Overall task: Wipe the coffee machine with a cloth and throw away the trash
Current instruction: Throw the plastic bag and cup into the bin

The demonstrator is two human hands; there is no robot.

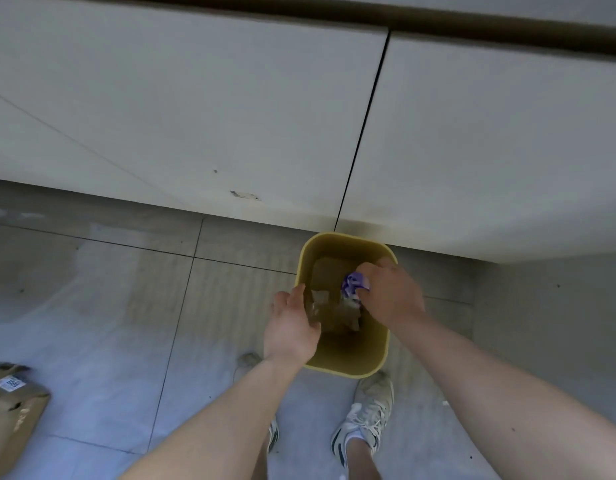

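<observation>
Purple-and-white wrapper [353, 284] poised over the yellow bin [351, 356].
Head view: right hand [391, 294] pinches the crumpled wrapper in curled fingers just inside the bin's right rim, the drop lying straight below; left hand [291, 329] hovers at the left rim, fingers loosely spread, holding nothing.

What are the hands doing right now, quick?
Left hand: fingers curled over the yellow bin; cannot tell if holding anything.
Right hand: holding a crumpled purple wrapper.

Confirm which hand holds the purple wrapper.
The right hand pinches the purple wrapper over the yellow bin; the left hand, beside it, has no wrapper.
</observation>
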